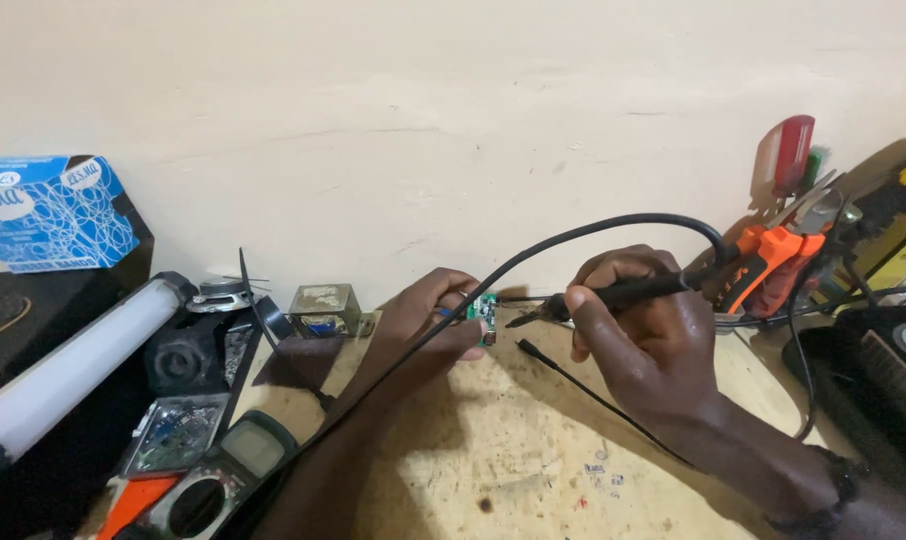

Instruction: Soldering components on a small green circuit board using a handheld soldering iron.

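Item 1: small green circuit board (484, 318); pinched betw. thumb & fingertips of left hand (428, 325); held on edge just above wooden bench top (493, 450), near its rear edge by the wall; long axis roughly upright, face turned rightward to the iron.

Item 2: soldering iron (613, 295); black handle clasped pen-style in right hand (648, 345), fingers closed round it; long axis approx. horizontal, tip pointing left, at or just short of the board, contact not discernible; black cord (533, 250) arching up from rear of handle, then running down-left over left forearm.

Item 3: black probe lead (573, 385); lying diagonally on bench under right hand.

Surface: pale, scuffed wood w. small stains & specks toward front edge.

Left side of bench: multimeter (223, 475) at front-left corner; white tube lamp (68, 375); small metal transformer (323, 308) at rear edge; blue patterned box (53, 210) against wall.

Right side: orange-handled pliers (773, 265), red-handled screwdriver (793, 150), assorted tools at rear-right corner.

Room: plain cream wall (453, 120), lightly marked.
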